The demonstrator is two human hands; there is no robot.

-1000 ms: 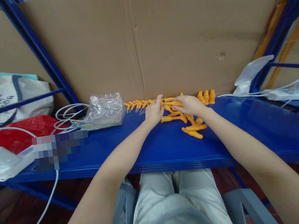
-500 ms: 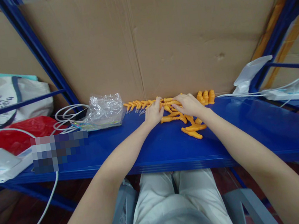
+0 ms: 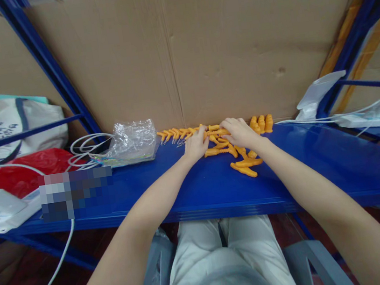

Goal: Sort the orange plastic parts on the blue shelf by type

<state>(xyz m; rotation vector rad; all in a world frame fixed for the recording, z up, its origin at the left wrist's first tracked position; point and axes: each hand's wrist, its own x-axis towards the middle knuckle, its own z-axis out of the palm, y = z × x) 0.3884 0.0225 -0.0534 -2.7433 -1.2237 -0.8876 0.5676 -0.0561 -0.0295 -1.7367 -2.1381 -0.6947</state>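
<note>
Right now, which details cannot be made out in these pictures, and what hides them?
In the head view:
Finger contact on the slim orange piece: hidden behind the left hand and right hand.
Thin, wavy grey strands: too small to identify.
Handwriting on the white-and-navy canvas bag: blurred.
White plastic strip, right: cut off by the edge.

Flat, soft light; faint sheen on blue tabletop (image 3: 336,155). Clear plastic bag (image 3: 135,138) on tabletop glints. Orange pieces (image 3: 247,163) on tabletop: fine detail soft. Floor (image 3: 283,230) below tabletop dim. Wide-angle stretch.
</note>
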